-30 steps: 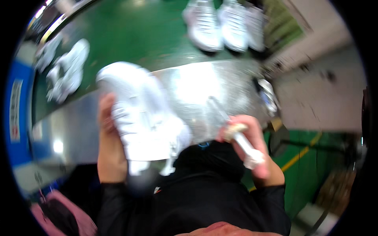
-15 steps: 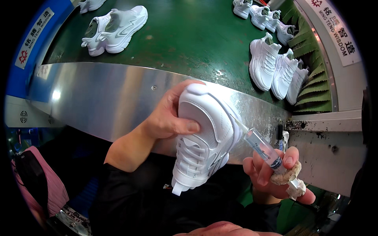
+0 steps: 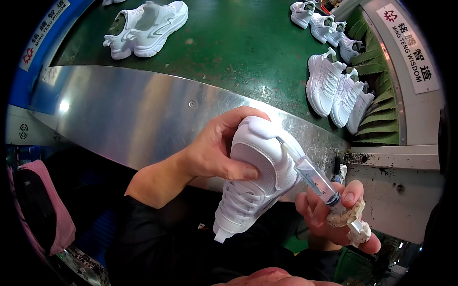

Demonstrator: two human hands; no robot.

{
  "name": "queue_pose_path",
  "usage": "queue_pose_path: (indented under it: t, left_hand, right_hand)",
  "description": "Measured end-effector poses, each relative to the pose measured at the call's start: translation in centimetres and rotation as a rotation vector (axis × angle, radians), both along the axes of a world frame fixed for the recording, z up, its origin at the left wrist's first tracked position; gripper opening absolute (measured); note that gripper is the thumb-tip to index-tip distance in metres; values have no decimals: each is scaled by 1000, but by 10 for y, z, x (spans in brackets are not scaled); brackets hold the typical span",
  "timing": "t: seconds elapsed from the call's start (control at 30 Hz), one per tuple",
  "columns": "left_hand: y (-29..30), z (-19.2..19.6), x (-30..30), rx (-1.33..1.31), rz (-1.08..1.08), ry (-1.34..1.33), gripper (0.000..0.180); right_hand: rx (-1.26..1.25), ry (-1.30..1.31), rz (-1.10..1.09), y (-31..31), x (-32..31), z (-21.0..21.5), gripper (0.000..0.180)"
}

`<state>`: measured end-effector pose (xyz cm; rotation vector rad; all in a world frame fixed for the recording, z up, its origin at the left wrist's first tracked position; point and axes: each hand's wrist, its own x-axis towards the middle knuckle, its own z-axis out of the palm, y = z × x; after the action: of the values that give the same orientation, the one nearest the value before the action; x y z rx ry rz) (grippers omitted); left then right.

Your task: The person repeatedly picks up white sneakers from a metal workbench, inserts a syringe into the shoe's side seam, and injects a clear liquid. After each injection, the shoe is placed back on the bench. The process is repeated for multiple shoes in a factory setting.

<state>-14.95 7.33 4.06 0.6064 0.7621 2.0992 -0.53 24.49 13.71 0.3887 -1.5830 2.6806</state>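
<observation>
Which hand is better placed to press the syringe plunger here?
Right, probably. The right hand already grips the syringe, its tip against the side of the white shoe. The left hand is wrapped around the shoe's heel, steadying it.

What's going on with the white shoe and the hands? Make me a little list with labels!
Left hand: grips the white shoe by its heel, toe pointing down
Right hand: holds a syringe, tip touching the shoe's side
Also in right hand: a crusty lump by the plunger
Behind: metal ledge, then green belt
On the belt: shoe pair far left, more shoes right
</observation>
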Motion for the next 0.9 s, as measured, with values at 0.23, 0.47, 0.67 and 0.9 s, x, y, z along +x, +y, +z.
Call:
queue_pose_path:
  t: [0.23,0.47,0.67,0.9]
  left_hand:
    - [-2,1,0,-14,20,-13,71]
    - [-1,1,-4,-91,79,23,76]
    - [-4,5,-8,-137,120,31,76]
    - [-2,-4,-9,-74,147,-83,64]
  right_hand:
    - [32,-7,-57,-2,2,4,70]
    - [21,-14,-80,4,10,-1,72]
    - [-32,27,-99,11,19,-19,76]
    - [-71,135,-163,17,28,-47,87]
